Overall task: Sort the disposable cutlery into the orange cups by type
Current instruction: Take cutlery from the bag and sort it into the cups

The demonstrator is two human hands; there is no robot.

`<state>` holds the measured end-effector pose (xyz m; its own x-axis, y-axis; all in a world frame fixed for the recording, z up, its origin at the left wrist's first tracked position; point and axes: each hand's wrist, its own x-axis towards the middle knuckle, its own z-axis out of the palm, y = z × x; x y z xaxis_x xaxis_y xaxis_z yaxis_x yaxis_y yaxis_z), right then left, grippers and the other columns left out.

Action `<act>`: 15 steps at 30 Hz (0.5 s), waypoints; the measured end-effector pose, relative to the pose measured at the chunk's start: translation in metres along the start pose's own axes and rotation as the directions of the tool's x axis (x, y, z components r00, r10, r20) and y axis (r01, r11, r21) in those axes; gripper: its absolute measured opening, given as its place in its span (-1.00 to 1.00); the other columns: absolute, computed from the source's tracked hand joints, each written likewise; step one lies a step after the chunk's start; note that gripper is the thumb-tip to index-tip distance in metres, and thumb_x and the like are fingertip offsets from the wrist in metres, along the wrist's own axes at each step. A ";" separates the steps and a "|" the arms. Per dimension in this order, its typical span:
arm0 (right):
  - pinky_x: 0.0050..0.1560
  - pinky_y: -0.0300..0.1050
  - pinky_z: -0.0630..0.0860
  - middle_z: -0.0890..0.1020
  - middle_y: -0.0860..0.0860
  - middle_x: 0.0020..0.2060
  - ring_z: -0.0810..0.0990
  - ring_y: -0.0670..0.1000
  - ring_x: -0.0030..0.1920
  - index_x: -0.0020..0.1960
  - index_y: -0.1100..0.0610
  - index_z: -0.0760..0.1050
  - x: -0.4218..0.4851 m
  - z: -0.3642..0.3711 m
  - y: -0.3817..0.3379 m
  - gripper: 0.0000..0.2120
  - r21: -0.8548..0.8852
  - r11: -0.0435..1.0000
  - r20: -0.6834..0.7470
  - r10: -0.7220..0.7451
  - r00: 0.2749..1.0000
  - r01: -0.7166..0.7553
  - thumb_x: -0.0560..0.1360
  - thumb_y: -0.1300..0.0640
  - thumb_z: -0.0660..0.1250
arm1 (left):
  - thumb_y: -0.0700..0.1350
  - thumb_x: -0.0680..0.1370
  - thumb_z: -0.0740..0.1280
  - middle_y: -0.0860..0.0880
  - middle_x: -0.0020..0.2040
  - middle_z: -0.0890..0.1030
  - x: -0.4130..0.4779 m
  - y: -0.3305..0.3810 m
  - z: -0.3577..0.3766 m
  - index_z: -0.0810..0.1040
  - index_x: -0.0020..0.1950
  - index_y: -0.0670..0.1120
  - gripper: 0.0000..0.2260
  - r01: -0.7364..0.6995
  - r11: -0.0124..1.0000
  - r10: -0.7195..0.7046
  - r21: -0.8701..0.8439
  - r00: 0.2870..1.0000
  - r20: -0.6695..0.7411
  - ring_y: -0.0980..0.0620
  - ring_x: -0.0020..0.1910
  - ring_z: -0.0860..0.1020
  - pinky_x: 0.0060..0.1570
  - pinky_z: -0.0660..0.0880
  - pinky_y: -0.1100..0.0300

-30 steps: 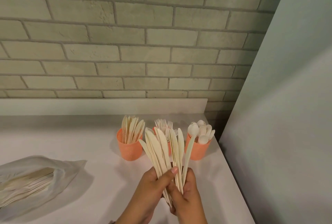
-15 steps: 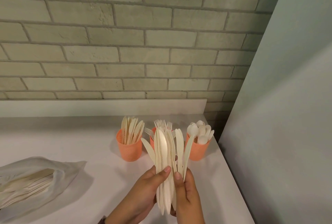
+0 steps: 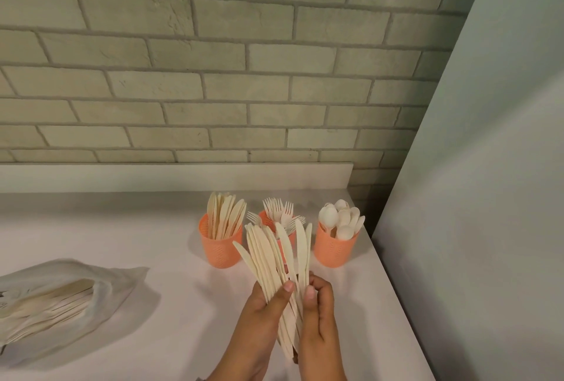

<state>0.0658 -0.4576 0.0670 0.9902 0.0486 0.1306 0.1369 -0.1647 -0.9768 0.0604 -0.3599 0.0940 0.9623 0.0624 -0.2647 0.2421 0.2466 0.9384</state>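
Three orange cups stand in a row at the back right of the white counter. The left cup point(image 3: 220, 251) holds cream knives, the middle cup point(image 3: 268, 219) holds forks and is partly hidden, the right cup point(image 3: 333, 251) holds spoons. In front of them I hold a fanned bunch of cream knives point(image 3: 274, 261) upright with both hands. My left hand point(image 3: 259, 319) grips the bunch from the left, thumb across the handles. My right hand point(image 3: 317, 313) grips it from the right, thumb on the handles.
An open white bag point(image 3: 61, 298) with more cream cutlery lies at the left of the counter point(image 3: 122, 234). A brick wall rises behind. A grey panel point(image 3: 473, 228) borders the counter's right edge.
The knife bunch has shifted from spread apart to gathered closer, then tilted slightly left. Both hands have stayed around the handles, regripping them.
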 end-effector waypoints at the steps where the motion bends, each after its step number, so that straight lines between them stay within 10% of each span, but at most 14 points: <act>1: 0.25 0.17 0.43 0.48 -0.57 -0.05 0.53 0.12 0.19 -0.07 -0.65 0.29 0.000 0.000 0.001 -0.50 0.020 1.000 0.004 0.013 1.000 -0.013 0.02 -0.70 -0.02 | -0.11 0.54 0.27 0.03 0.13 0.65 -0.001 0.000 0.000 0.47 0.27 0.03 -0.71 0.001 1.000 -0.001 -0.012 1.000 0.003 0.02 0.17 0.57 0.29 0.42 -0.09; 8: 0.18 0.20 0.49 0.63 -0.19 -0.04 0.59 0.11 0.11 -0.05 -0.51 0.43 0.003 0.008 0.025 -0.54 -0.080 0.997 0.055 0.005 0.998 -0.001 0.17 -0.63 0.03 | 0.05 0.43 0.36 0.07 0.06 0.67 -0.002 0.001 -0.008 0.50 0.17 0.04 -0.67 0.012 1.000 -0.012 0.019 1.000 0.024 0.07 0.16 0.57 0.25 0.43 0.06; 15: 0.12 0.03 0.55 0.49 -0.48 0.06 0.59 -0.05 0.10 0.20 -0.20 0.44 0.005 0.007 0.025 -0.57 -0.305 0.918 0.088 -0.239 0.967 0.255 0.47 -0.36 0.04 | 0.09 0.53 0.27 -0.03 -0.15 0.62 0.002 0.004 -0.027 0.53 0.06 -0.07 -0.74 0.127 0.990 -0.132 0.068 0.989 0.073 0.07 -0.17 0.58 -0.10 0.45 0.25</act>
<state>0.0738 -0.4541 0.0423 0.9226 0.1730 0.3448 0.3856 -0.4389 -0.8116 0.0600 -0.3329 0.0911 0.9283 -0.0411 -0.3696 0.3705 0.1864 0.9099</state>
